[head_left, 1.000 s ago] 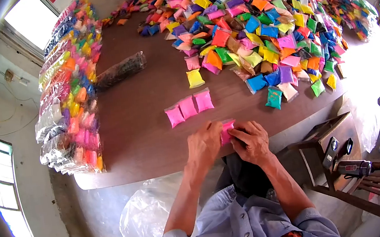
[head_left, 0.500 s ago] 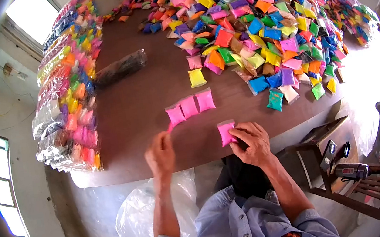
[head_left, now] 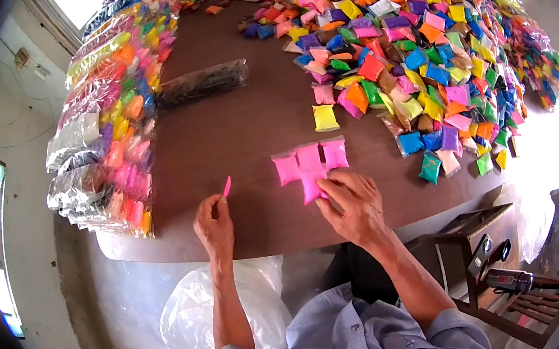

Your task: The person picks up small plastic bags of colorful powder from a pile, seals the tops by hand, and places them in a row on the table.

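My left hand [head_left: 215,226] is closed over the near part of the table, with a thin, flat pink piece [head_left: 227,186] sticking up from between thumb and fingers. My right hand [head_left: 355,207] pinches a small clear packet of bright pink filling [head_left: 313,188] by its right side. That packet overlaps the lower part of the middle one [head_left: 308,152] in a row of three similar pink packets. On either side lie the left packet [head_left: 286,169] and the right packet [head_left: 335,154]. A yellow packet [head_left: 325,118] lies just beyond the row.
A large heap of multicoloured packets [head_left: 411,56] covers the back and right of the brown table [head_left: 219,133]. Stacked clear bags of packets [head_left: 110,138] line the left edge. A dark wrapped bundle [head_left: 204,84] lies beside them. A wooden stool with a flask [head_left: 509,279] stands at right.
My right hand has carried its pink packet forward onto the row of three. My left hand has drawn away from the row to the left, still holding the thin pink piece. The view has shifted slightly.
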Available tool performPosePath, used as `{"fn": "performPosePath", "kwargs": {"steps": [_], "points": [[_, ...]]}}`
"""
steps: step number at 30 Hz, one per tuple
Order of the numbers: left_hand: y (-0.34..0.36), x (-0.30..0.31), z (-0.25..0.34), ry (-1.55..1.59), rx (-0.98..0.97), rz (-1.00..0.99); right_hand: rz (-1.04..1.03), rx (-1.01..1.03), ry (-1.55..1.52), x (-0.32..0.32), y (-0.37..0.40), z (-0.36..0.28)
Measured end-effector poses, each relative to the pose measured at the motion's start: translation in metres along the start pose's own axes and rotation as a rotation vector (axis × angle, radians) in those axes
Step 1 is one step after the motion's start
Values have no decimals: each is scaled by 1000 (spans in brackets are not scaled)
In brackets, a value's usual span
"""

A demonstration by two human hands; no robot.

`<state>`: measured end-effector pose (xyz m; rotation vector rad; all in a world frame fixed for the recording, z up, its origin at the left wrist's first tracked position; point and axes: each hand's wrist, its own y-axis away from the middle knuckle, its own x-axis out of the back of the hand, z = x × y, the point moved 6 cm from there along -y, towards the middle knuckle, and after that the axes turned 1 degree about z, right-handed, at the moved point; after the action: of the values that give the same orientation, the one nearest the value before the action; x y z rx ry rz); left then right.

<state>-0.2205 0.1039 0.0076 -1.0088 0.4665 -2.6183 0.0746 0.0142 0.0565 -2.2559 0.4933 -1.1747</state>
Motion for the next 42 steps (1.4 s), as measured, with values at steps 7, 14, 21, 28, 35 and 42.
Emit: {"fn": "performPosePath", "kwargs": {"steps": [7, 14, 21, 28, 35, 42], "points": [[-1, -1, -8, 23, 50, -14, -38, 55, 6, -50, -37, -8], [-3, -1, -7, 32, 72, -50, -53, 50, 0, -69, -36, 1], [-3, 3, 2, 78, 105, -44, -41, 53, 25, -65, -38, 1], [-2, -2, -5, 69, 30, -16, -25, 50, 63, -67, -31, 5], [-2, -2, -5, 51, -18, -16, -25, 18, -34, -52, -32, 6], [-2, -2, -10, 17, 17, -40, 47, -41, 40, -16, -30, 31]]}}
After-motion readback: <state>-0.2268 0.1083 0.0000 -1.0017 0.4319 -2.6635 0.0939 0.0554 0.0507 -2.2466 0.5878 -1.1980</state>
